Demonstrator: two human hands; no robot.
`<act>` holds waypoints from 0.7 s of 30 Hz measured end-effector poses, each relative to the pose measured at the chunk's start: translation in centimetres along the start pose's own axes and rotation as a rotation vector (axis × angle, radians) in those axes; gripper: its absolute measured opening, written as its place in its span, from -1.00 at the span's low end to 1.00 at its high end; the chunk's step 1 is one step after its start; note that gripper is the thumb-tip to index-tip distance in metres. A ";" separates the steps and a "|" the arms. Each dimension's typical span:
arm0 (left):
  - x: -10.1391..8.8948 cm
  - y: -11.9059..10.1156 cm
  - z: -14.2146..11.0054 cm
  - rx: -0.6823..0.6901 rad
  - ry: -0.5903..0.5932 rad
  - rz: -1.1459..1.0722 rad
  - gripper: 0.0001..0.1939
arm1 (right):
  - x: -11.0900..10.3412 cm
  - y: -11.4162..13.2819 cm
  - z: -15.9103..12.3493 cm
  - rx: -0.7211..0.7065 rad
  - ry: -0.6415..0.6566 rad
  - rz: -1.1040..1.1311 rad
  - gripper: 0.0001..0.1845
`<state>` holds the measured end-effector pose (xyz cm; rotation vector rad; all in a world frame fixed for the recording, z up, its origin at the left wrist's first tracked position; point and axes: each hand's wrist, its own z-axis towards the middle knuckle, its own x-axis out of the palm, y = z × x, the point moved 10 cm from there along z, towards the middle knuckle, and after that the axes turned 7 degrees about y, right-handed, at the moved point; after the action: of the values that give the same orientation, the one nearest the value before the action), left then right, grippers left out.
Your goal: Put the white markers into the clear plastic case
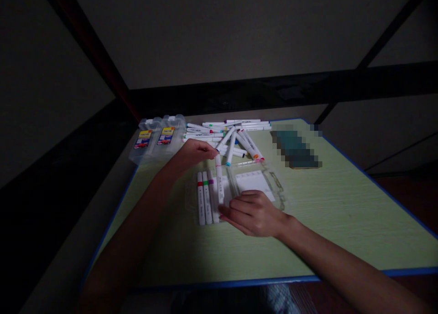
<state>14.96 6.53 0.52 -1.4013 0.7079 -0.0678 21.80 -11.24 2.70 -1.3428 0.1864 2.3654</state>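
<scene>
A white marker stands lengthwise between my two hands, above an open clear plastic case. At its far end, my left hand pinches it with the fingertips. My right hand grips the near end between thumb and fingers. To the left of this marker, a red-banded marker, a green-banded marker and a purple-banded marker lie side by side in the case. White card shows through the case's right half.
A loose pile of white markers lies just beyond the case. Two clear cases with yellow and blue labels stand at the far left. A pixelated dark flat object rests at the right. The pale green table has a blue edge.
</scene>
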 end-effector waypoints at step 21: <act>2.6 2.8 -0.7 -0.147 0.338 0.321 -0.78 | 2.5 0.5 -0.1 -0.050 0.236 0.111 -0.72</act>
<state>15.70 5.29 -3.08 -1.4140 1.2326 0.0017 20.58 -11.05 0.51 -1.6751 0.2778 2.3087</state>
